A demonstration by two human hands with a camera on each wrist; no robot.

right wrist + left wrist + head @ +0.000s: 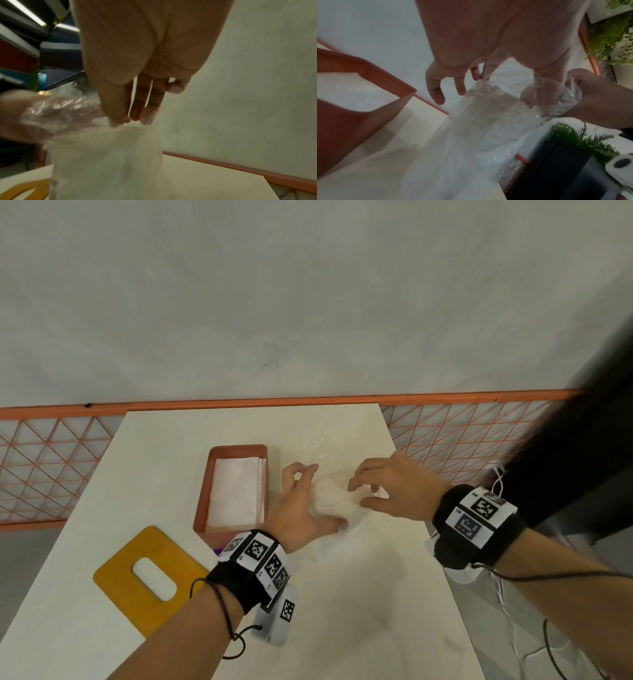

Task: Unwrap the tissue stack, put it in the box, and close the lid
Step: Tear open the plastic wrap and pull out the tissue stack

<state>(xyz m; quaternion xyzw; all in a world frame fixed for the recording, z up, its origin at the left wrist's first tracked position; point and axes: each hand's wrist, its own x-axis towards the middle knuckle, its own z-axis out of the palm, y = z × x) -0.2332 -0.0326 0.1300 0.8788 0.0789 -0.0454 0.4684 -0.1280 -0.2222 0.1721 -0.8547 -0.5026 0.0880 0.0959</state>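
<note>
The white tissue stack lies inside the open terracotta box, also seen in the left wrist view as the box with tissues. Right of the box, both hands hold the empty clear plastic wrapper just above the table. My left hand pinches one end of the wrapper between finger and thumb. My right hand grips the other end, bunched and crumpled, with the fingertips closed on the film. The yellow lid with an oval slot lies flat at the front left.
The cream table is narrow, with an orange mesh railing behind and beside it. Another bit of clear film lies behind the hands. Cables hang off the right edge.
</note>
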